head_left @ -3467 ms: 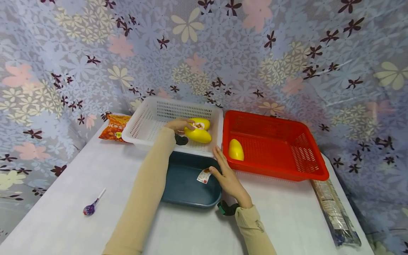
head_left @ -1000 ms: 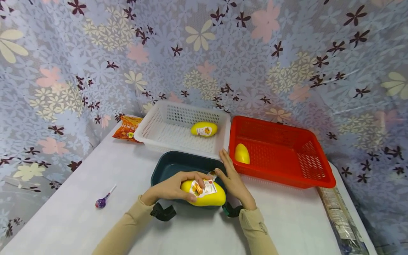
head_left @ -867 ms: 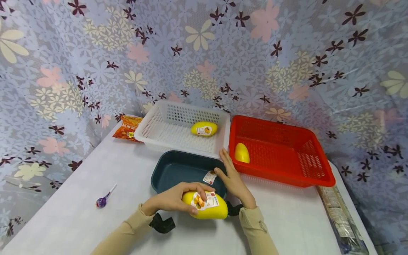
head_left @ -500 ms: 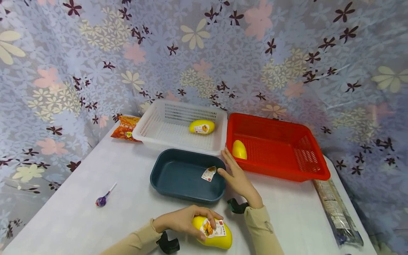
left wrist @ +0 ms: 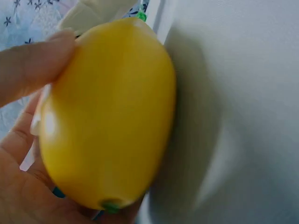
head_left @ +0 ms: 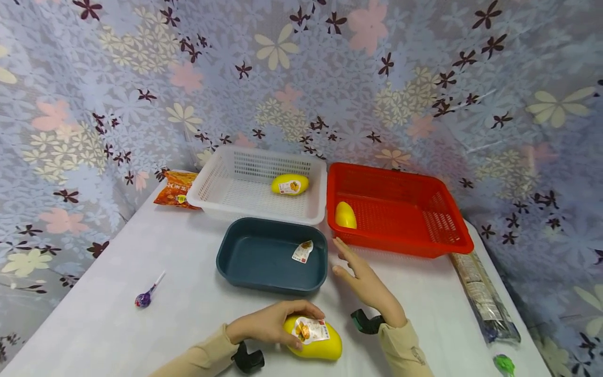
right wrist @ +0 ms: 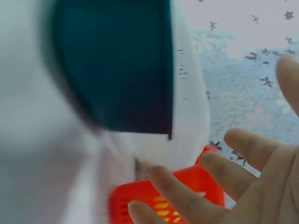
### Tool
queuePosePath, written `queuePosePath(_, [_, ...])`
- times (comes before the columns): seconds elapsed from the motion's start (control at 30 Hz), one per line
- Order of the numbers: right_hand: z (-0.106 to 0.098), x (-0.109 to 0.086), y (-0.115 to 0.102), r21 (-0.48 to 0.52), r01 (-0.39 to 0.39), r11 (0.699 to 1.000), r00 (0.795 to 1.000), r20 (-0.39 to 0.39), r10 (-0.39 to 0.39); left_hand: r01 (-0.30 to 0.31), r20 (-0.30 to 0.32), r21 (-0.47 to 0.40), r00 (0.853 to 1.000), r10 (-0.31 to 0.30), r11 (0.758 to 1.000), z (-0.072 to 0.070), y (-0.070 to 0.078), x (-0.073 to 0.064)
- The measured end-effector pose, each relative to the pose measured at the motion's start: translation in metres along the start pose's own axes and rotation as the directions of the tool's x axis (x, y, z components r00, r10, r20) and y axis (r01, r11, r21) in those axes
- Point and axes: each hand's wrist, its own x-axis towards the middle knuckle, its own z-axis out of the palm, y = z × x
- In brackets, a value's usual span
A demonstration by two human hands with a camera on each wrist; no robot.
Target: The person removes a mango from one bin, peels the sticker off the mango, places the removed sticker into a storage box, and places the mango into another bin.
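Within the left fingers' grip, a partly hidden yellow mango; right fingers extended.

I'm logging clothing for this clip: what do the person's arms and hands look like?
The left sleeve and right sleeve are beige, reaching the wrists; the right has a small dark marking, unreadable. The left hand and right hand wear no gloves. Each wrist has a mostly black piece.

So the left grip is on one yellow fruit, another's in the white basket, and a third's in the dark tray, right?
Not quite: the third yellow fruit is in the red basket, not the dark tray, as the head view shows. Otherwise right: the left grip is on one yellow fruit, another yellow fruit is in the white basket.
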Motion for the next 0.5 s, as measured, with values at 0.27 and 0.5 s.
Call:
queuePosePath(0.27, [0.012, -0.033, 0.025, 0.068, -0.101, 0.993, 0.99, 0.107, 0.094, -0.029, -0.052, 0.286, 0.998, 0.045, 0.958, 0.001, 0.014, -0.003])
queuePosePath(0.5, [0.032, -0.065, 0.024, 0.148, -0.083, 0.985, 0.982, 0.178, 0.056, -0.015, -0.09, 0.388, 0.995, 0.054, 0.922, 0.002, 0.018, -0.004])
